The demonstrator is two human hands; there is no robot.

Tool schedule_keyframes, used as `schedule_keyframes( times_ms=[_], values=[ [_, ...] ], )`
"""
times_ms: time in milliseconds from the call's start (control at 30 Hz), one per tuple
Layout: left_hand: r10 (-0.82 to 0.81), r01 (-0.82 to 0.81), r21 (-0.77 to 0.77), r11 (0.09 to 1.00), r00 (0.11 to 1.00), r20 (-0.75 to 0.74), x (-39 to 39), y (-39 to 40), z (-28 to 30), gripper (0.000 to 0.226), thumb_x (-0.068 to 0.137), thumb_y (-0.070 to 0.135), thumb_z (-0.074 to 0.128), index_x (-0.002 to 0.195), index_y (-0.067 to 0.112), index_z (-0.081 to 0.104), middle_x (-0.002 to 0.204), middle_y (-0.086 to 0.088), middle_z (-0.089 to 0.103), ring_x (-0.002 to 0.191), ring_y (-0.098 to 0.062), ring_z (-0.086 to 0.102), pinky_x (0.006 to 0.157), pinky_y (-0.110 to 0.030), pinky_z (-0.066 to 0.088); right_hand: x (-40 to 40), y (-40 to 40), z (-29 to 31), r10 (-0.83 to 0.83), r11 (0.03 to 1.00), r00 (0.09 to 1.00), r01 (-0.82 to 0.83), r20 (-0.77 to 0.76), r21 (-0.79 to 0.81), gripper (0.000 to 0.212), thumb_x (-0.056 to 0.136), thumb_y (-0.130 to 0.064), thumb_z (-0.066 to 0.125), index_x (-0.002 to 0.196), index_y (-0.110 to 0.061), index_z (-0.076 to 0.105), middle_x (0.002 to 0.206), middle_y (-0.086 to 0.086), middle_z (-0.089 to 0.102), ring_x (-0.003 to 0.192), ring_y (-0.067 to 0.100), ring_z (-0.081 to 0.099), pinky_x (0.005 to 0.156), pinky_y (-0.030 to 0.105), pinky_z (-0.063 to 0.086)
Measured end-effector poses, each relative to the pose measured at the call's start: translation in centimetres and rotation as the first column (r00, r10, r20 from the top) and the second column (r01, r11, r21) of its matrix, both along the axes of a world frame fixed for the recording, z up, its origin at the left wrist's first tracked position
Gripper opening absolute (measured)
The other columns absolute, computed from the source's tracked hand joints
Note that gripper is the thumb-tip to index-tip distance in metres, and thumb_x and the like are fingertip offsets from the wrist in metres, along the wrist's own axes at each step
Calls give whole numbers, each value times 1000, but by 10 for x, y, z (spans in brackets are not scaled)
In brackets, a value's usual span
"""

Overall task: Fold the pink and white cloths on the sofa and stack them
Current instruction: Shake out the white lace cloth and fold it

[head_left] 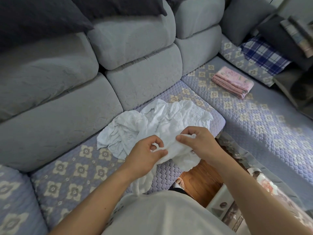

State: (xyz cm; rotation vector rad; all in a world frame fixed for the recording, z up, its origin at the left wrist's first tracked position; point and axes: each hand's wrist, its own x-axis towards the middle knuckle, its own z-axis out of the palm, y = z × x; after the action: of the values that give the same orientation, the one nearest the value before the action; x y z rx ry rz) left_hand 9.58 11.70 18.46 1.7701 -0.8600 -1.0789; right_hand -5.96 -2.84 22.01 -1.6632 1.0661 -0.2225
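Note:
A crumpled white cloth (152,121) lies spread on the sofa seat (71,168) in the middle of the view. Its near edge is lifted off the seat. My left hand (145,155) pinches that edge between thumb and fingers. My right hand (198,143) grips the same edge a little to the right, with fabric bunched under its fingers. A fold of the cloth hangs down below both hands. A pink cloth (232,82) lies folded into a neat rectangle on the right-hand seat, well apart from both hands.
Grey back cushions (135,53) line the sofa, with dark pillows (42,19) at the top left. A blue plaid cloth (264,55) and stacked items sit at the far right. Wooden floor (201,182) and a patterned box (228,209) lie below my right arm.

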Motion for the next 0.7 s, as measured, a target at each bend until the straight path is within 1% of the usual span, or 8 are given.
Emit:
schedule_keyframes(
  times_ms=[100,200,267,333,400,500,633,700],
  values=[
    [46,-46,-46,998,999,7,0,-1,1,8,90,33,72,84,29,71,73,4,62,62,-3,52,62,-21,42,-3,-1,0,32,999,999,-33,28,25,16,85,-28,78,77,-17,70,76,0,65,68,15,60,60,32,50],
    [30,-25,-93,995,998,53,-1,0,1,27,98,33,62,78,17,67,68,-6,58,60,-7,47,60,-24,38,-5,-2,-1,85,996,996,-86,36,22,6,85,-24,77,82,-22,73,80,-3,56,67,15,55,60,33,46],
    [2,3,-87,996,998,62,-2,1,0,32,99,34,60,74,14,65,62,1,49,57,-6,42,57,-22,36,-7,-3,-1,108,994,993,-109,40,22,3,86,-23,77,85,-24,74,84,1,54,68,16,54,60,34,45],
    [-6,10,-77,997,999,53,-3,2,0,29,97,34,62,73,18,66,62,6,52,58,-5,45,58,-20,37,-8,-5,-1,116,993,993,-117,39,18,3,87,-25,76,86,-24,74,86,5,56,71,16,55,61,34,45],
    [22,-19,-83,996,999,35,-3,1,0,17,94,32,67,79,23,70,66,8,58,60,-2,49,58,-17,39,-11,-7,-1,120,993,992,-120,34,-4,4,88,-27,76,87,-25,73,82,-1,56,72,15,55,62,35,45],
    [41,-37,-98,994,998,40,-4,0,1,8,91,26,71,84,28,71,58,20,51,55,0,45,55,-13,36,-11,-7,0,153,988,988,-152,18,-27,7,87,-30,76,91,-30,70,87,-8,60,74,8,56,66,32,47],
    [-88,105,-137,985,989,121,-8,-4,3,9,92,24,70,86,31,73,60,19,58,56,-1,50,61,-24,44,4,6,7,458,881,875,-470,-159,-54,34,80,-39,81,110,-45,68,106,-27,66,97,-5,57,84,13,44],
    [-133,144,-168,975,988,72,-8,-5,4,13,93,19,68,90,29,75,73,18,69,68,-1,63,68,-28,52,12,9,5,503,857,853,-513,-141,-43,28,82,-35,80,107,-43,72,99,-21,72,95,0,62,84,16,46]
  ],
)
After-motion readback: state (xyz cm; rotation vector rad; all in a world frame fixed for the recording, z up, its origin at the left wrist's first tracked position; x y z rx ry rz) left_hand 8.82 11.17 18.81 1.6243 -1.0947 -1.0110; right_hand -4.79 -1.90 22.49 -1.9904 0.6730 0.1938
